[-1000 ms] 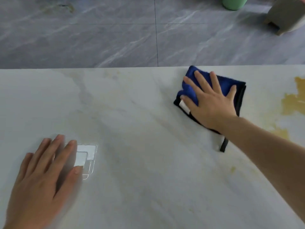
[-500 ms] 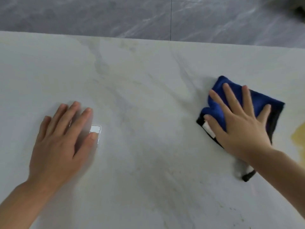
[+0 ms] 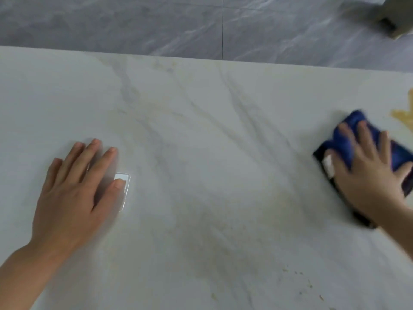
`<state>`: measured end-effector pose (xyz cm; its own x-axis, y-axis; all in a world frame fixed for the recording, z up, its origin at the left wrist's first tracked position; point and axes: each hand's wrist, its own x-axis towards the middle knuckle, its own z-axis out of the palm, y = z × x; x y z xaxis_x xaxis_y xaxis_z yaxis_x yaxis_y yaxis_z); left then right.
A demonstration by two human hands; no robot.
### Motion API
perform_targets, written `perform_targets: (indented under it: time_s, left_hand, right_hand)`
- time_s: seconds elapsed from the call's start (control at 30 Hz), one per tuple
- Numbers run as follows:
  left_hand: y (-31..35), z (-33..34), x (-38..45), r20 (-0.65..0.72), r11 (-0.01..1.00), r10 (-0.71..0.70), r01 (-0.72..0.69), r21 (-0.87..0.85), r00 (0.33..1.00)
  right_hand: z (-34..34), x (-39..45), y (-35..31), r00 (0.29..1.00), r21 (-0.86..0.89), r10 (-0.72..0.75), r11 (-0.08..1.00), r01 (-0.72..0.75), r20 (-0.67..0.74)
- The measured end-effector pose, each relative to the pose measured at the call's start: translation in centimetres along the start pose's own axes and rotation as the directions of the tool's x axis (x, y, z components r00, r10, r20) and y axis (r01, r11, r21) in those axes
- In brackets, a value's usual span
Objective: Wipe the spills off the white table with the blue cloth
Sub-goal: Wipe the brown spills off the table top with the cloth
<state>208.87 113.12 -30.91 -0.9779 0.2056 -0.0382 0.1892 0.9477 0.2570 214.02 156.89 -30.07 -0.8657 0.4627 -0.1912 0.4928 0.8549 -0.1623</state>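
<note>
The white marble-veined table (image 3: 201, 135) fills most of the head view. At its right side lies the folded blue cloth (image 3: 348, 139) with a dark edge and a white tag. My right hand (image 3: 375, 175) presses flat on top of it, fingers spread, blurred by motion. A yellow-brown spill (image 3: 404, 115) shows at the right edge, just beyond the cloth. Small yellowish specks (image 3: 301, 280) dot the table near the front right. My left hand (image 3: 71, 189) rests flat on the table at the left, fingers apart, holding nothing.
A small clear shiny patch (image 3: 124, 186) sits under my left fingertips. Beyond the table's far edge is grey tiled floor (image 3: 156, 23), with a pale furniture foot (image 3: 393, 19) at the top right.
My right hand has slid the cloth to the right, toward the yellow spill. The view has shifted so the far floor shows again. My left hand stays flat in place.
</note>
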Motion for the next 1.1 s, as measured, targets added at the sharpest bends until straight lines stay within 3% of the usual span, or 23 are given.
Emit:
perform_targets:
  time_s: [0.1,0.2,0.27,0.4,0.47,0.57,0.67,0.77,0.9,1.03,1.1]
  left_hand:
    - [-0.1,0.0,0.0,-0.011,1.000,0.007,-0.007,-0.002,1.000]
    - [-0.3,0.2,0.1,-0.016,1.000,0.008,-0.008,-0.001,1.000]
    - [-0.4,0.3,0.2,-0.019,1.000,0.010,-0.010,0.001,1.000]
    - [-0.5,0.5,0.2,-0.027,1.000,0.007,-0.006,0.014,1.000]
    - [-0.4,0.4,0.2,-0.031,1.000,0.017,-0.017,0.014,0.999]
    - [-0.2,0.4,0.2,-0.037,0.999,0.032,-0.032,0.013,0.999]
    - [-0.2,0.3,0.3,-0.044,0.999,0.037,-0.036,0.020,0.998]
    - [-0.2,0.3,0.3,-0.038,0.999,0.041,-0.040,0.029,0.998]
    - [-0.4,0.3,0.3,-0.039,0.998,0.035,-0.033,0.054,0.999]
    - [-0.6,0.5,0.4,-0.031,0.998,0.044,-0.042,0.049,0.999]
    - [-0.6,0.4,0.4,-0.036,0.998,0.043,-0.041,0.052,0.998]
  right_hand:
    - [1.7,-6.2,-3.7,0.973,-0.076,-0.215,0.972,0.221,0.086]
    - [2.1,-5.4,-5.5,0.927,-0.142,-0.362,0.917,0.373,0.099]
    - [1.4,-3.2,-5.2,0.935,-0.157,-0.346,0.922,0.354,0.077]
    - [0.4,-2.2,-3.0,0.993,-0.061,-0.091,0.994,0.096,0.075]
    - [0.5,-4.6,-2.6,0.998,-0.047,-0.031,0.998,0.034,0.063]
    - [1.7,-10.5,-3.9,0.981,-0.066,-0.184,0.980,0.188,0.057]
    - [3.0,-14.6,-7.7,0.911,-0.072,-0.409,0.908,0.413,0.056]
    - [3.7,-14.3,-11.0,0.853,-0.102,-0.516,0.847,0.521,0.072]
    - [3.2,-10.9,-11.7,0.852,-0.155,-0.517,0.838,0.524,0.087]
    - [2.8,-10.6,-9.9,0.936,-0.135,-0.346,0.927,0.351,0.061]
    - [3.0,-12.7,-9.5,0.939,-0.120,-0.344,0.931,0.344,0.022]
